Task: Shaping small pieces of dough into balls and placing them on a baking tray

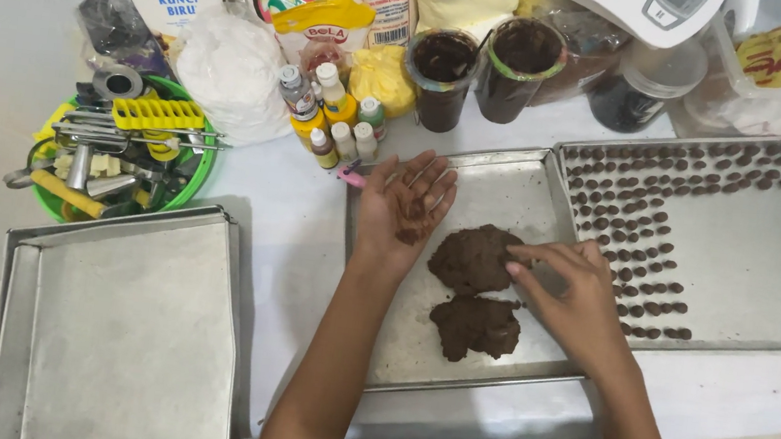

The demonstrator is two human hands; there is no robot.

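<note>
Chocolate dough lumps (475, 260) on metal tray (503, 189)

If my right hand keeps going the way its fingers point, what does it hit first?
The right hand points left, fingertips already at the upper dough lump on the middle tray. That lump comes first; whether the fingers touch it yet is hard to tell.

Bright, even, soft overhead light. Faint shadow on the white tabletop (279, 236) at nine o'clock of the left forearm. Dull glare across the metal trays (765, 246). Mild softness throughout, packaging at twelve o'clock slightly washed out; edges bowed a little.
</note>
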